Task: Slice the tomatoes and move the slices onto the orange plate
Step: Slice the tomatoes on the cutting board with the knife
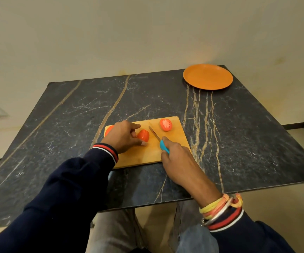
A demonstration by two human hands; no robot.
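- At the far left corner of the cutting board [143,154] I note a red-orange tomato piece [108,130], mostly hidden behind my left hand [123,137]; I cannot tell whether it is whole or cut.
- My left hand has thumb and fingers closed around the tomato half [143,135], pinning it to the board. It sits rounded side up, skin smooth and glossy, red-orange.
- The knife [159,140] lies at 3 o'clock from that half, just beside it and not touching. Its blade runs from about 11 o'clock at the tip to 5 o'clock at the blue handle.
- My right hand [176,161] is wrapped tight on the handle. I judge the coming cut turns on moving the blade toward 9 o'clock, onto the pinned half.
- A second tomato half [165,124] rests cut face up near the board's far right corner, pale core showing.
- The orange plate [207,76] stands well apart at 1 o'clock, with no slices on it.
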